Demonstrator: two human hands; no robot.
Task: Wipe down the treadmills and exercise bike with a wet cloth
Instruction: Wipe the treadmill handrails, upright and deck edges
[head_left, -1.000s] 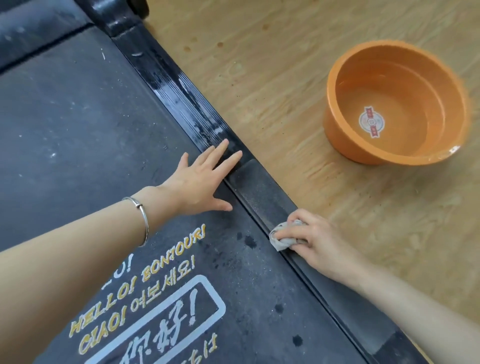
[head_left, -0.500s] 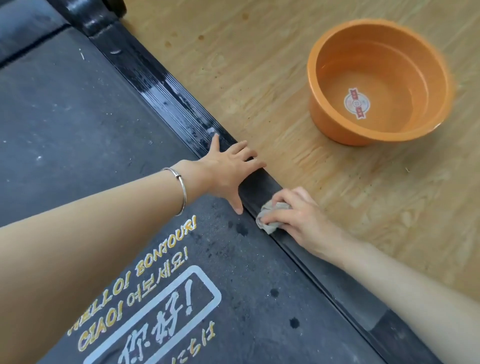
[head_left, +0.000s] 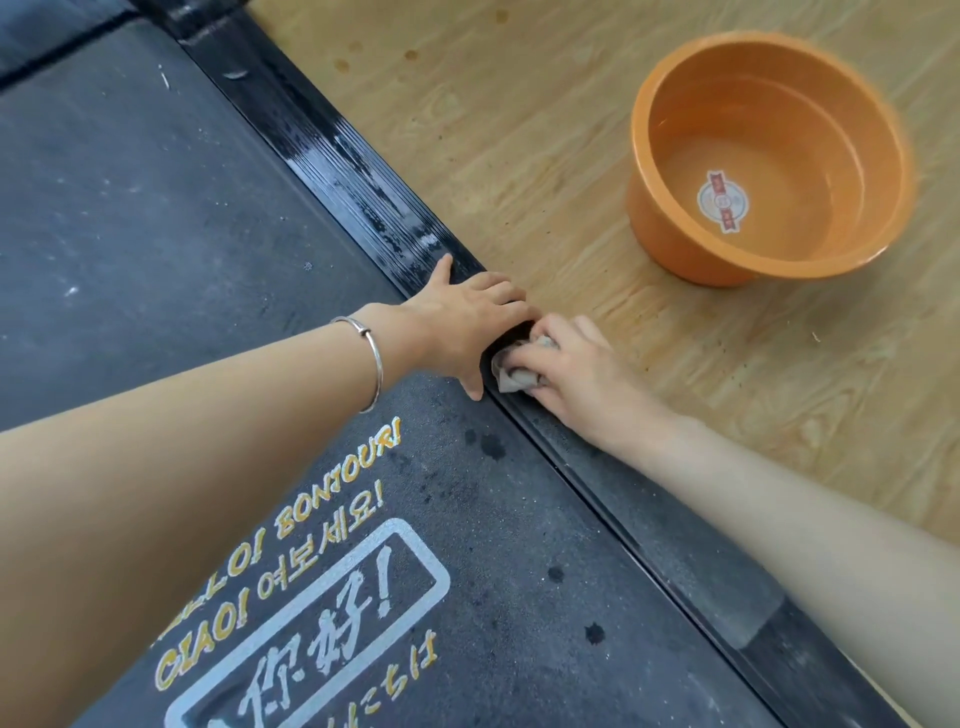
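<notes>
A dark treadmill belt (head_left: 171, 234) with printed greetings fills the left side, and its black side rail (head_left: 353, 161) runs diagonally beside it. The far part of the rail is glossy and wet; the near part looks dull and dusty. My right hand (head_left: 576, 374) grips a small grey wet cloth (head_left: 511, 376) and presses it on the rail. My left hand (head_left: 467, 317) rests across the rail just beyond the cloth, with its fingers bent over the rail's outer edge and almost touching my right hand. A silver bangle sits on my left wrist.
An orange plastic basin (head_left: 675, 228) with a little water and a sticker on its bottom stands on the wooden floor (head_left: 545, 130) to the right of the rail. A few dark wet drops dot the belt near the rail.
My right hand has slid the cloth up along the rail toward my left hand. My left hand has shifted from the belt onto the rail, with its fingers now over the outer edge.
</notes>
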